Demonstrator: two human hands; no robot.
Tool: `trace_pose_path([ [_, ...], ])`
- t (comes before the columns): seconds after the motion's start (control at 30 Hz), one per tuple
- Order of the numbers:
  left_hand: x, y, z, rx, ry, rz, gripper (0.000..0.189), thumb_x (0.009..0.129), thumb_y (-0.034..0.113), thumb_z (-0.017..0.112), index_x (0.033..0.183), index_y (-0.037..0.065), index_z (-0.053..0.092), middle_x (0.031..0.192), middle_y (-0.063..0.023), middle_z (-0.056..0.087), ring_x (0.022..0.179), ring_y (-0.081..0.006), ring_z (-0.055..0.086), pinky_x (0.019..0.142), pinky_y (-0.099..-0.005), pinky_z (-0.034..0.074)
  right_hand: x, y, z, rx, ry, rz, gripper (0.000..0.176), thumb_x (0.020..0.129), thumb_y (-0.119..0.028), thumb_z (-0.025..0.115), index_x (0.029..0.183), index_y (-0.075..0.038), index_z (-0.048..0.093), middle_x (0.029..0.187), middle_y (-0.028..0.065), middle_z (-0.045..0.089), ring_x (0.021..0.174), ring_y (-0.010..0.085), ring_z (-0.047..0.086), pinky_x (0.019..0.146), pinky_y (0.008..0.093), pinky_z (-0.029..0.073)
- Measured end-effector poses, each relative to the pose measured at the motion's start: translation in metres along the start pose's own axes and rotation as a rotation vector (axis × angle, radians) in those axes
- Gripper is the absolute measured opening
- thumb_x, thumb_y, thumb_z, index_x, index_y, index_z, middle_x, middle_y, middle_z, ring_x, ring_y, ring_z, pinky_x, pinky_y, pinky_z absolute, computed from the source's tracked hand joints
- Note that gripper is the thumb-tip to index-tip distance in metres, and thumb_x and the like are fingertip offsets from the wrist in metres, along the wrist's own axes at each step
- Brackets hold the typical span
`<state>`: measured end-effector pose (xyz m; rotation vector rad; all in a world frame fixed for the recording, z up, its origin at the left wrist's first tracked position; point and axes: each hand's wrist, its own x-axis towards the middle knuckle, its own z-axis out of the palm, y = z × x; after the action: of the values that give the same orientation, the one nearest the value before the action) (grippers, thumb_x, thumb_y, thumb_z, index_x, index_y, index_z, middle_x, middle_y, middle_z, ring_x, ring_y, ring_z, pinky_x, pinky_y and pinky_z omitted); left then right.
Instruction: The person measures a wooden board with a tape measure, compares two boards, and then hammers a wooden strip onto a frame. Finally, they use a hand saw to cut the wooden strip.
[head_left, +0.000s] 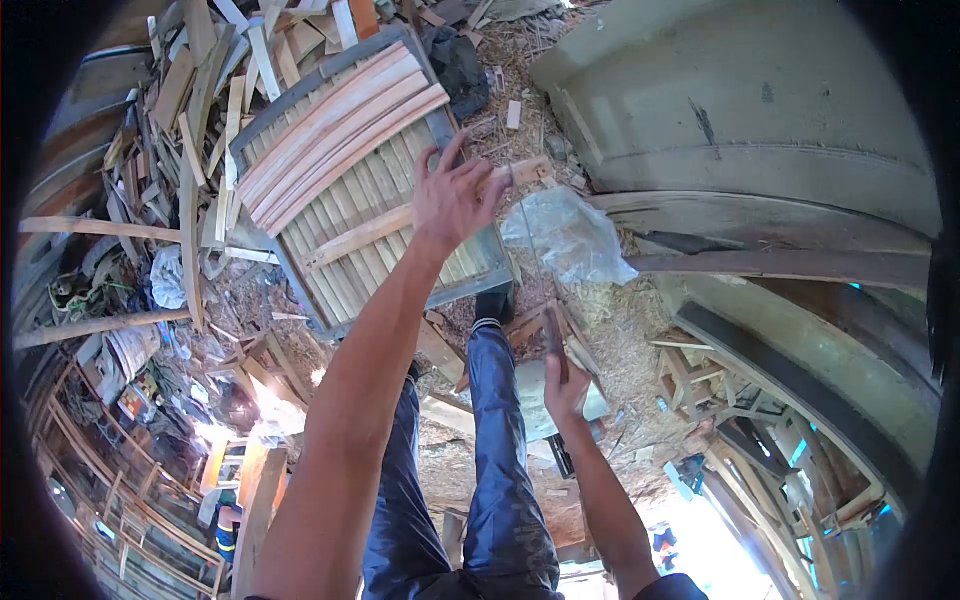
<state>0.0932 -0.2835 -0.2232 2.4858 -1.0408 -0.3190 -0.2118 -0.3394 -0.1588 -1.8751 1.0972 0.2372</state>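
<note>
Single head cam, worn by the person, fwd & steeply down. Wide, fisheye-like FOV w/ dark curved edges. Bare left forearm (365, 370) and bare right forearm (612, 500) enter from btm, quite close; shiny dark-blue trouser legs (497, 420) low ctr. Slatted wooden panel w/ grey frame (335, 285) up top, left of ctr, a bit farther off.

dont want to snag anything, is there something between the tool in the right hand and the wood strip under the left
Nothing visible blocks the tool in the right hand from the wood strip. The crumpled plastic appears to lie below that path; the left hand is on the strip.
</note>
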Motion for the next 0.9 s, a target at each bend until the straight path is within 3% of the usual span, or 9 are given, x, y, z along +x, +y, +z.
trace_pose_path([
  [0.17,0.000,-0.001,0.003,-0.001,0.021,0.021,0.034,0.094,0.042,0.049,0.090,0.014,0.067,0.095,0.0001,0.069,0.133,-0.0213,0.042,0.108,-0.0499,0.024,0.096,-0.084,0.016,-0.150,0.010,0.021,0.042,0.093,-0.041,0.057,0.088,-0.001,0.068,0.068,0.0205,0.063,0.067,0.0404,0.064,0.059,0.0441,0.049],
  [0.23,-0.002,0.001,0.000,-0.001,-0.002,0.022,0.031,0.093,0.039,0.052,0.091,0.014,0.069,0.097,0.0001,0.069,0.133,-0.0207,0.042,0.108,-0.0493,0.025,0.105,-0.104,0.011,-0.019,-0.017,-0.088,0.050,0.098,-0.042,0.046,0.094,0.004,0.065,0.061,0.0182,0.054,0.055,0.0289,0.055,0.055,0.0417,0.042],
  [0.37,0.001,0.001,-0.003,0.018,-0.041,-0.005,0.029,0.093,0.038,0.053,0.091,0.014,0.070,0.097,0.0000,0.069,0.133,-0.0203,0.043,0.107,-0.0490,0.026,0.008,-0.048,-0.004,0.052,0.162,-0.083,0.052,0.097,-0.045,0.048,0.088,0.003,0.067,0.059,0.0172,0.056,0.054,0.0249,0.058,0.054,0.0388,0.044],
  [0.47,0.000,-0.002,0.004,-0.025,-0.001,-0.008,0.031,0.093,0.039,0.052,0.091,0.015,0.070,0.096,-0.0003,0.069,0.132,-0.0204,0.043,0.108,-0.0491,0.025,0.000,-0.026,-0.016,-0.046,0.008,0.072,0.056,0.096,-0.048,0.048,0.084,0.004,0.067,0.059,0.0172,0.056,0.056,0.0204,0.058,0.056,0.0366,0.045],
  [0.53,-0.004,0.002,0.004,-0.035,-0.004,-0.016,0.031,0.093,0.039,0.052,0.090,0.014,0.070,0.096,-0.0003,0.069,0.132,-0.0206,0.043,0.108,-0.0493,0.025,0.044,-0.052,-0.002,-0.075,0.068,-0.084,0.039,0.096,-0.036,0.055,0.090,0.001,0.069,0.062,0.0155,0.059,0.057,0.0270,0.062,0.054,0.0391,0.045],
  [0.6,-0.001,-0.002,0.001,-0.035,0.004,-0.026,0.031,0.094,0.039,0.052,0.090,0.014,0.070,0.095,-0.0004,0.069,0.132,-0.0207,0.043,0.108,-0.0496,0.025,0.096,-0.080,0.015,-0.196,0.048,-0.034,0.047,0.097,-0.041,0.052,0.087,0.002,0.067,0.062,0.0182,0.058,0.055,0.0292,0.059,0.054,0.0418,0.043],
  [0.73,-0.001,-0.002,0.001,-0.014,-0.009,0.002,0.031,0.093,0.040,0.052,0.091,0.014,0.070,0.097,0.0000,0.069,0.132,-0.0206,0.043,0.108,-0.0503,0.025,0.059,-0.078,0.006,-0.138,0.012,-0.026,0.048,0.098,-0.038,0.050,0.089,0.006,0.066,0.066,0.0235,0.060,0.061,0.0327,0.064,0.059,0.0435,0.047],
  [0.83,0.000,-0.002,0.000,-0.011,-0.017,-0.004,0.032,0.093,0.040,0.052,0.092,0.014,0.070,0.098,-0.0001,0.069,0.132,-0.0203,0.043,0.108,-0.0504,0.025,0.004,0.004,0.007,-0.111,0.215,-0.248,0.060,0.097,-0.047,0.048,0.067,0.004,0.058,0.052,0.0125,0.050,0.050,0.0197,0.053,0.050,0.0389,0.039],
  [0.9,-0.001,0.000,0.002,-0.001,-0.032,-0.007,0.032,0.094,0.041,0.052,0.093,0.013,0.069,0.099,-0.0004,0.069,0.132,-0.0201,0.042,0.108,-0.0503,0.025,-0.007,-0.004,-0.007,-0.080,0.101,-0.102,0.036,0.096,-0.027,0.056,0.106,0.007,0.066,0.081,0.0215,0.067,0.074,0.0342,0.068,0.069,0.0407,0.051],
])
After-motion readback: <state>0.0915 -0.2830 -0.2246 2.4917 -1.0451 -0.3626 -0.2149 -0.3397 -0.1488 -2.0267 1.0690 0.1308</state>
